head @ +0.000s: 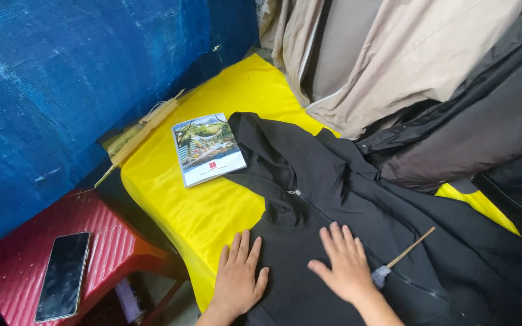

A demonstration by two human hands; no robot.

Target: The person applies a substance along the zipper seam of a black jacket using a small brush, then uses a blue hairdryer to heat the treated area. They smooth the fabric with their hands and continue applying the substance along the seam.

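Two flat palms are what I have on the black hooded jacket, which lies spread front-up on the yellow-covered counter, its hood toward the far wall and its zip running down the middle. My left hand presses near the counter's near edge, fingers spread apart and gripping nothing; my right hand rests just beside the zip line, fingers likewise splayed and flat on the cloth.

To smooth it well, I judge the palms should stay flat and push outward from the zip toward the edges, so creases run off instead of bunching. A thin stick with a pale tufted end lies on the jacket just beside my right hand; I'd keep the sweep from dragging it. A glossy booklet sits on the yellow cover near the hood, apart from the cloth. To the left, a phone lies on a red stool, well apart from both hands.
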